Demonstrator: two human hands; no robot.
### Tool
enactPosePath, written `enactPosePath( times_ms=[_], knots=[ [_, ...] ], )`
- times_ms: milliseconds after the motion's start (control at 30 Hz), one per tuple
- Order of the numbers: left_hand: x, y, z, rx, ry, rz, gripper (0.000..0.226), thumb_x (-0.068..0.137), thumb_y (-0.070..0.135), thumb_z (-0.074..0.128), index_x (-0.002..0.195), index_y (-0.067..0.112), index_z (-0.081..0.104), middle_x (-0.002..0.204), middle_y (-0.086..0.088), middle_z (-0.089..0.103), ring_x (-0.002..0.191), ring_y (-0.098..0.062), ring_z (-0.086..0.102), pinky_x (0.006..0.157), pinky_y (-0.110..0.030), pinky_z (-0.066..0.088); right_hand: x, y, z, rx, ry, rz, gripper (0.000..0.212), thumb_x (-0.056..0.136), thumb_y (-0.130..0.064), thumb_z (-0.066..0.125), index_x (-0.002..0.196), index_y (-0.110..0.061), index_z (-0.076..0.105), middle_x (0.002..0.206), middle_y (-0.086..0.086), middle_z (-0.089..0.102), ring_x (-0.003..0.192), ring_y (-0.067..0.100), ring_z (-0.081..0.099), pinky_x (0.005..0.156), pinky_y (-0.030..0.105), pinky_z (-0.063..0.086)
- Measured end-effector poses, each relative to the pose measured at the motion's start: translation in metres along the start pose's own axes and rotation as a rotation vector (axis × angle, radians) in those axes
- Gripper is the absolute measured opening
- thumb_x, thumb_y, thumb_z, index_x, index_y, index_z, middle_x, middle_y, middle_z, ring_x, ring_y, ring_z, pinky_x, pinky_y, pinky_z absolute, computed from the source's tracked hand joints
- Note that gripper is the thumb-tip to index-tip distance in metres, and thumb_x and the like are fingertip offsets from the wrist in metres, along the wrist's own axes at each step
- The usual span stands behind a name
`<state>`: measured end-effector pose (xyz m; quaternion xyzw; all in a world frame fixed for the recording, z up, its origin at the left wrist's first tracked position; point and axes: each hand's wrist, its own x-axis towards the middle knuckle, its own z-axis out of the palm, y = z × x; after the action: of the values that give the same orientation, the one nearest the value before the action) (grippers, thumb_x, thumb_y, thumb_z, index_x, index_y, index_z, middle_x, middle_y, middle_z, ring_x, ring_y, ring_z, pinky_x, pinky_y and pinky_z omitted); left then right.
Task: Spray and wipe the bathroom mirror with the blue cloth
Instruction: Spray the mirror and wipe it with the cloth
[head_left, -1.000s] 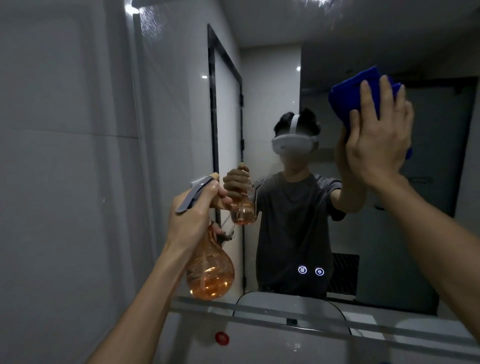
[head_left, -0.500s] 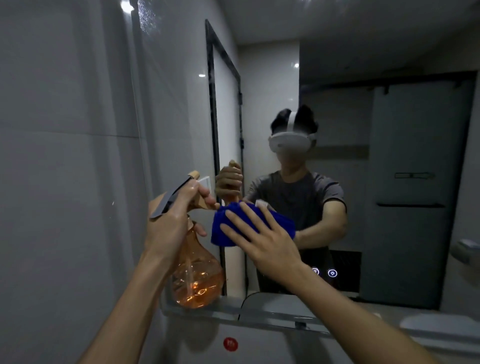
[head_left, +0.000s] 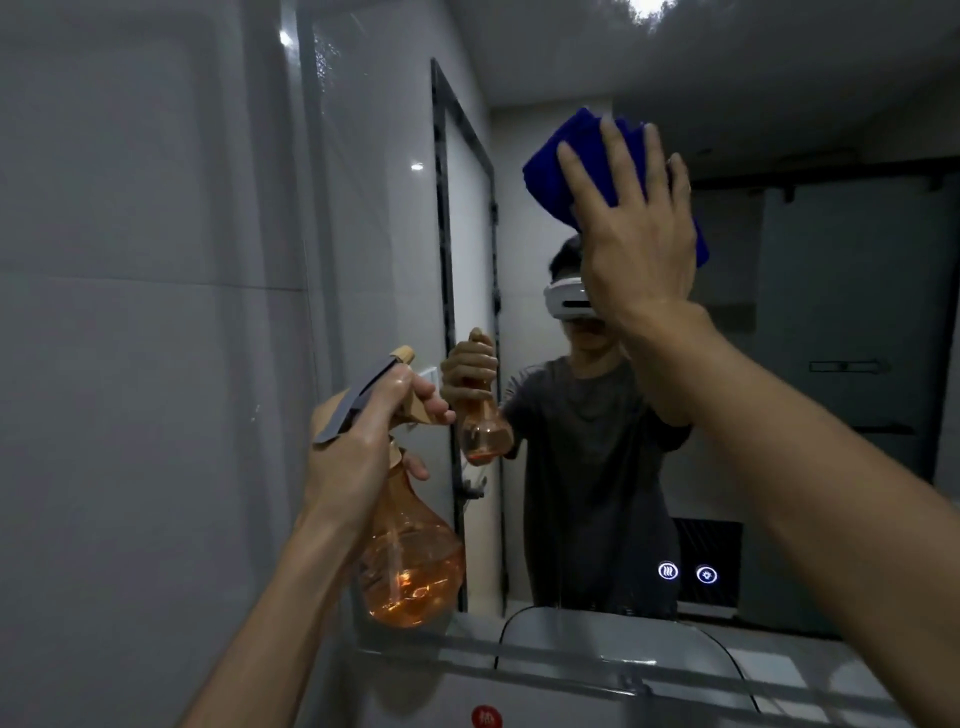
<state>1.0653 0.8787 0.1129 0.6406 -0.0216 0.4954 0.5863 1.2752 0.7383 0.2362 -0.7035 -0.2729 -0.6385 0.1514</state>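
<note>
The bathroom mirror fills the right and middle of the head view and reflects a person in a dark shirt. My right hand presses the folded blue cloth flat against the upper middle of the glass, fingers spread over it. My left hand grips the neck of an orange see-through spray bottle, a finger on its grey trigger. The bottle hangs upright near the mirror's lower left edge, partly filled with liquid.
A grey tiled wall stands close on the left. Below the mirror runs a narrow ledge above a white fixture with a red round mark. Two lit touch icons glow on the lower glass.
My right hand swept the cloth from the upper right down to beside the bottle, then back up to the upper middle of the mirror. The left hand with the bottle stayed roughly in place.
</note>
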Motion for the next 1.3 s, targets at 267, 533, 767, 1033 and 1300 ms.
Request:
enactPosePath(
  times_ms=[267, 533, 767, 1033, 1300],
  knots=[
    [0.003, 0.003, -0.012, -0.069, -0.012, -0.018, 0.028, 0.099, 0.028, 0.054, 0.084, 0.014, 0.071, 0.079, -0.008, 0.074, 0.085, -0.026, 0.074, 0.046, -0.029, 0.051, -0.125, -0.070, 0.033, 0.090, -0.183, -0.544, 0.078, 0.092, -0.026, 0.059, 0.158, -0.029, 0.018, 0.166, 0.009, 0.010, 0.152, 0.038, 0.003, 0.121, 0.059, 0.007],
    [-0.007, -0.005, -0.007, -0.068, -0.068, -0.053, 0.026, 0.098, 0.029, 0.055, 0.087, 0.013, 0.072, 0.085, -0.012, 0.075, 0.089, -0.029, 0.073, 0.050, -0.032, 0.052, -0.194, 0.002, 0.015, -0.056, -0.223, -0.699, 0.085, 0.084, -0.017, 0.071, 0.156, -0.028, 0.026, 0.165, 0.008, 0.019, 0.151, 0.038, 0.013, 0.119, 0.060, 0.019],
    [-0.015, -0.011, 0.022, -0.091, -0.093, -0.056, 0.028, 0.095, 0.032, 0.059, 0.090, 0.008, 0.071, 0.086, -0.014, 0.075, 0.084, -0.029, 0.073, 0.047, -0.029, 0.050, -0.091, 0.114, -0.026, -0.099, -0.036, -0.239, 0.069, 0.091, -0.021, 0.060, 0.154, -0.027, 0.033, 0.161, 0.015, 0.028, 0.147, 0.042, 0.024, 0.118, 0.058, 0.022],
    [-0.021, -0.010, 0.043, -0.096, -0.076, -0.060, 0.026, 0.096, 0.030, 0.058, 0.090, 0.008, 0.071, 0.088, -0.017, 0.074, 0.082, -0.037, 0.071, 0.045, -0.029, 0.050, -0.036, 0.081, -0.028, 0.014, 0.069, 0.161, 0.054, 0.102, -0.034, 0.040, 0.155, -0.027, 0.031, 0.164, 0.010, 0.023, 0.150, 0.040, 0.016, 0.122, 0.055, 0.015],
    [-0.042, -0.025, 0.066, -0.098, -0.087, -0.075, 0.027, 0.095, 0.031, 0.056, 0.094, 0.007, 0.070, 0.087, -0.013, 0.075, 0.088, -0.032, 0.073, 0.048, -0.029, 0.052, -0.215, 0.050, 0.003, 0.002, -0.244, -0.589, 0.082, 0.086, -0.019, 0.064, 0.157, -0.028, 0.024, 0.165, 0.008, 0.018, 0.152, 0.037, 0.009, 0.119, 0.059, 0.018]
  ],
)
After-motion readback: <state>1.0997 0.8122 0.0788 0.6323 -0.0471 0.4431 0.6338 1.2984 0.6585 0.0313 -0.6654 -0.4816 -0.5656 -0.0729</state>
